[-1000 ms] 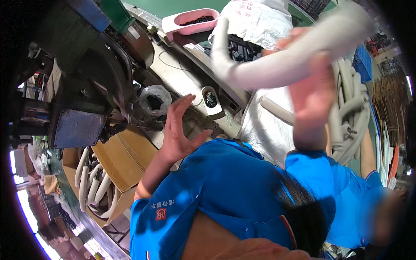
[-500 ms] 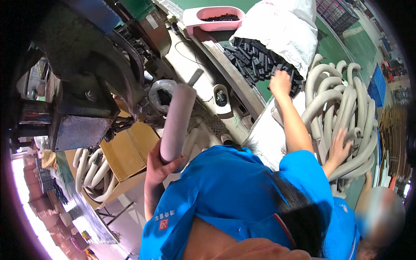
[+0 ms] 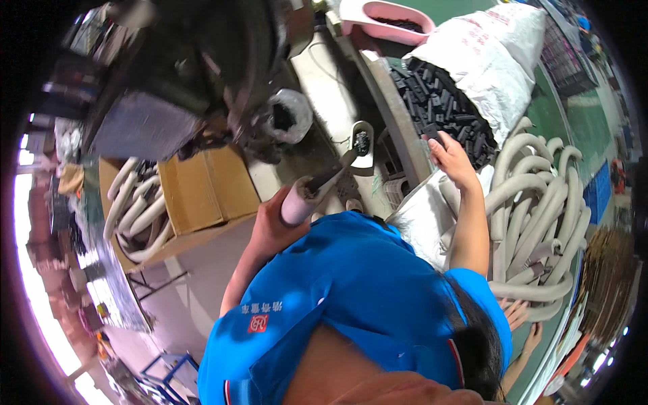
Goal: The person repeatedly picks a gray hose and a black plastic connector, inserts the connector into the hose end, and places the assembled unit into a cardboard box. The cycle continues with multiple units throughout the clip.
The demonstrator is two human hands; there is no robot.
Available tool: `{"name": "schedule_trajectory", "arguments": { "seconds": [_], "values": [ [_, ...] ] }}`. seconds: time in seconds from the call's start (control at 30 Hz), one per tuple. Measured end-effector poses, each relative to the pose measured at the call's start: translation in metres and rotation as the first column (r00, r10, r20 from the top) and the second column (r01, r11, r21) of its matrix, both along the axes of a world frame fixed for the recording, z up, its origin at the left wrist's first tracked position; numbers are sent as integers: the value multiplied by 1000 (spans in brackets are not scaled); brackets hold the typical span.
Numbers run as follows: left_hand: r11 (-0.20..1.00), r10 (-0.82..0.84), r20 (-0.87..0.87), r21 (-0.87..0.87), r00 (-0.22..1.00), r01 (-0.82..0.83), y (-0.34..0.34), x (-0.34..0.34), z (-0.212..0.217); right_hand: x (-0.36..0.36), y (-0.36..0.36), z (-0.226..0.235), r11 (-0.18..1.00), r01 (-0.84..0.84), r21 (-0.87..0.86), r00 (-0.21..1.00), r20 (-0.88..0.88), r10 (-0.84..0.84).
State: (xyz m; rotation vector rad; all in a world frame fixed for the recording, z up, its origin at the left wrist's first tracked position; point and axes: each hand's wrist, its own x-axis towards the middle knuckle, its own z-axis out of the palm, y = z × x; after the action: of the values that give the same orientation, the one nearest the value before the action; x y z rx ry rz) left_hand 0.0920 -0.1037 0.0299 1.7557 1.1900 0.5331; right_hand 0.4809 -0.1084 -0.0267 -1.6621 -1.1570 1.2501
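Observation:
My left hand (image 3: 271, 226) is wrapped round a pale grey-pink foam tube (image 3: 295, 208), its open end pointing away from me. A dark flat strip (image 3: 327, 182) shows beyond that end; whether it is joined to the tube is unclear. My right hand (image 3: 453, 160) pinches a small black plastic piece (image 3: 433, 132) just in front of a heap of similar black pieces (image 3: 449, 101). That heap spills from a white woven sack (image 3: 482, 47) on the green-topped table.
Bent grey foam tubes (image 3: 533, 202) are piled at the right, where a co-worker's hands (image 3: 516, 314) reach in. A dark machine (image 3: 148, 128) stands at the left, above a cardboard box (image 3: 206, 189) of tubes. A pink scoop (image 3: 388, 23) sits at the back.
My right hand has drawn back from the heap with a black piece. My left hand has tilted the tube, so its end now points more to the right. The view has shifted.

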Motion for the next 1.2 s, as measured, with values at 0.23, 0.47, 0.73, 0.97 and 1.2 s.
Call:
{"name": "schedule_trajectory", "arguments": {
  "seconds": [0.23,0.47,0.73,0.97,1.2],
  "values": [
    [996,-2,16,93,1000,0,-1,0,18,-116,-3,90,908,-297,297,899,-234,371],
    [993,69,20,95,997,-70,-14,-21,18,-136,10,95,902,-335,273,863,-295,410],
    [983,-145,-141,96,979,159,-28,-53,14,-157,34,92,660,-629,410,723,-3,691],
    [997,77,-219,16,973,-75,-37,-73,-9,-215,54,53,670,-687,281,700,9,714],
    [911,411,-196,131,890,-392,16,-70,-27,-269,162,-9,935,-273,226,957,-33,287]
  ]
}}
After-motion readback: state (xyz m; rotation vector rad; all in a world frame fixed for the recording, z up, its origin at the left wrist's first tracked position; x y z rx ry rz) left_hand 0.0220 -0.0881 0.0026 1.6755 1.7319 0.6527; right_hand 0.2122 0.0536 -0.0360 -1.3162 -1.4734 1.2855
